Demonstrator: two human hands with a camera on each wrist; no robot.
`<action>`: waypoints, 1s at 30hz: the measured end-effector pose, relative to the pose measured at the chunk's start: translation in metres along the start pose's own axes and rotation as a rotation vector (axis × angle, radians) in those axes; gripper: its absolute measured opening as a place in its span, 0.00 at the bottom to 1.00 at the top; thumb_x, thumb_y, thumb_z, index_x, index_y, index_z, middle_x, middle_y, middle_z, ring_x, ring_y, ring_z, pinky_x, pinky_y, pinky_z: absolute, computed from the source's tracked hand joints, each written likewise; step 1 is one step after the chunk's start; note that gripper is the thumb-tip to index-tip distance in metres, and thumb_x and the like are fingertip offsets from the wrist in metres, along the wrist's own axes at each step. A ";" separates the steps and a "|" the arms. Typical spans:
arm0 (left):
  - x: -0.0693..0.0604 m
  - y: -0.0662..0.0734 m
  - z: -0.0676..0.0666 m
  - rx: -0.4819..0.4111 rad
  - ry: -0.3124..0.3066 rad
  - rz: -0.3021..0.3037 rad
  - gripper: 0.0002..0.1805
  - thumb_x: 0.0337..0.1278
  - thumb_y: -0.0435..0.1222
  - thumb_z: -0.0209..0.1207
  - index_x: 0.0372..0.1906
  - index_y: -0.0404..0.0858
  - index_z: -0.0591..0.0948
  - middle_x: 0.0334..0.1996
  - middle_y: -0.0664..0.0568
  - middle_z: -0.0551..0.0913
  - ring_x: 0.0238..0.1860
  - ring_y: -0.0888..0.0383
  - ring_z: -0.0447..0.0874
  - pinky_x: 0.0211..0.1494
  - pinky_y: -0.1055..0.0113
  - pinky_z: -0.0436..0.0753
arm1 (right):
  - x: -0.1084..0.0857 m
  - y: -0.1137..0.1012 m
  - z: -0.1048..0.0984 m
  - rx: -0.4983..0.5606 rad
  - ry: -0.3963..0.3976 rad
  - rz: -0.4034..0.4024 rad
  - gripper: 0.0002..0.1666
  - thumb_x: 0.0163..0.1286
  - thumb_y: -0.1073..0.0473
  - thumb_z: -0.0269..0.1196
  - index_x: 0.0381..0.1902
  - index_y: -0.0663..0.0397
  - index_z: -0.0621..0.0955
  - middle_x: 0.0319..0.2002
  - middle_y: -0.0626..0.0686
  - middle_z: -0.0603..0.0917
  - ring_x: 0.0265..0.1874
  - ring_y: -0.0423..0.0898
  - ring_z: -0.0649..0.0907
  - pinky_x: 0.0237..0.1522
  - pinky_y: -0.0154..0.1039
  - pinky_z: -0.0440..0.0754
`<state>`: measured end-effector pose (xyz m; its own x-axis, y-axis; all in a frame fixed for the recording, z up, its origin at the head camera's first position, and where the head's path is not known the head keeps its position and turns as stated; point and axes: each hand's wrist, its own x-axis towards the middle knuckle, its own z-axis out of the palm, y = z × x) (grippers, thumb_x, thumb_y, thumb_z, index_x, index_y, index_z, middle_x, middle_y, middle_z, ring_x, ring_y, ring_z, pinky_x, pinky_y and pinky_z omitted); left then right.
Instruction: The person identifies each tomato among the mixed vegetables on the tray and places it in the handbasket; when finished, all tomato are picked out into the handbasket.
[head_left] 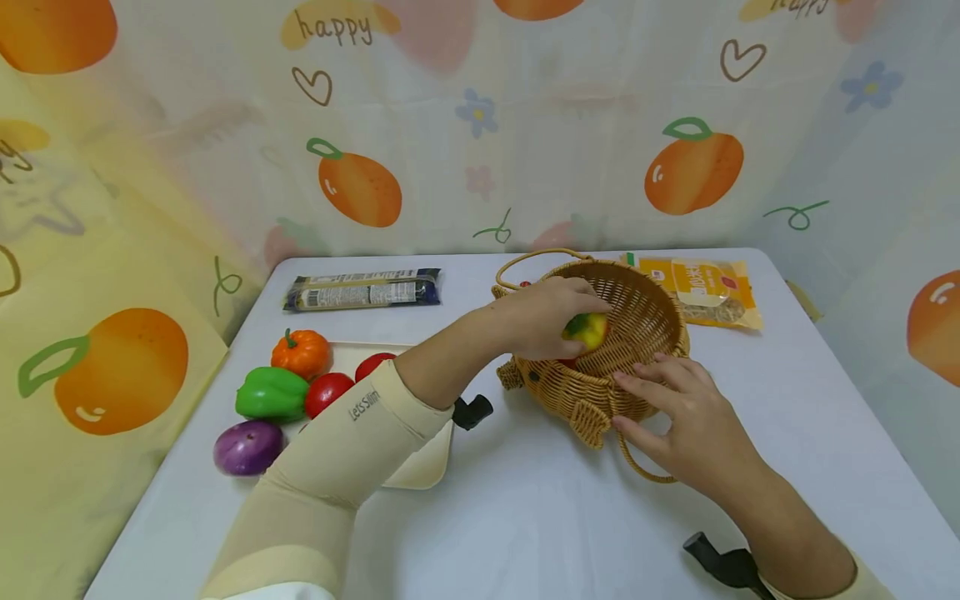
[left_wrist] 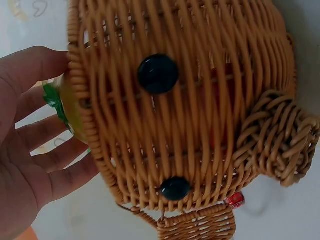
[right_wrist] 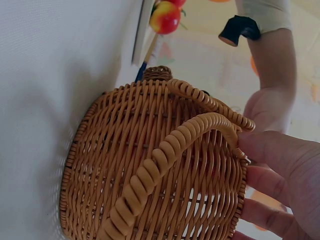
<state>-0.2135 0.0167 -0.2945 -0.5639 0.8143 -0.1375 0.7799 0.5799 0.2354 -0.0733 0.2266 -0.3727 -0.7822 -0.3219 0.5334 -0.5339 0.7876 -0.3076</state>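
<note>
A woven wicker basket (head_left: 645,300) with an animal face stands toward the back right of the table; black eyes and a snout (left_wrist: 280,140) show in the left wrist view. Over its opening, my left hand (head_left: 551,317) holds a yellow-and-red fruit (head_left: 588,331) with green leaves, partly behind the basket wall in the left wrist view. My right hand (head_left: 686,417) grips the near right rim, the thumb outside by the basket handle (right_wrist: 150,175) and the fingers over the edge. Something red shows through the weave, its kind hidden.
At the left, a cream tray (head_left: 423,467) carries red tomatoes (head_left: 327,393); an orange pumpkin (head_left: 302,353), green bell pepper (head_left: 272,393) and purple eggplant (head_left: 248,447) lie by its left side. Behind are a dark-ended long package (head_left: 363,290) and a yellow bag (head_left: 705,292) behind the basket.
</note>
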 end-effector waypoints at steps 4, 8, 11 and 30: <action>0.003 0.001 0.009 -0.003 -0.031 0.000 0.31 0.70 0.45 0.61 0.75 0.51 0.71 0.71 0.54 0.71 0.66 0.58 0.71 0.67 0.65 0.75 | 0.000 -0.001 0.000 0.000 -0.001 -0.002 0.31 0.47 0.57 0.82 0.52 0.54 0.89 0.48 0.58 0.85 0.60 0.67 0.78 0.50 0.69 0.81; 0.002 0.001 0.012 -0.019 -0.049 -0.016 0.32 0.69 0.44 0.61 0.76 0.52 0.70 0.73 0.54 0.68 0.68 0.58 0.70 0.69 0.64 0.74 | 0.001 -0.002 -0.001 -0.007 -0.004 -0.002 0.31 0.47 0.57 0.82 0.53 0.53 0.89 0.48 0.57 0.85 0.59 0.67 0.78 0.50 0.68 0.82; 0.001 0.001 0.013 -0.013 -0.032 -0.005 0.33 0.69 0.44 0.62 0.76 0.51 0.69 0.74 0.53 0.67 0.73 0.56 0.67 0.73 0.62 0.71 | 0.001 -0.002 -0.001 -0.013 -0.008 0.002 0.31 0.47 0.57 0.82 0.53 0.53 0.89 0.48 0.58 0.85 0.60 0.67 0.78 0.50 0.68 0.82; -0.056 -0.014 0.002 0.032 0.074 -0.078 0.35 0.67 0.49 0.63 0.76 0.55 0.69 0.80 0.49 0.57 0.78 0.45 0.56 0.74 0.47 0.71 | 0.001 -0.004 -0.001 -0.016 -0.022 0.027 0.31 0.47 0.56 0.82 0.52 0.56 0.89 0.48 0.57 0.85 0.61 0.65 0.77 0.51 0.69 0.81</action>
<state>-0.1926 -0.0373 -0.2918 -0.6407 0.7633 -0.0830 0.7404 0.6429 0.1963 -0.0713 0.2237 -0.3701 -0.8035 -0.3115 0.5073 -0.5072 0.8045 -0.3092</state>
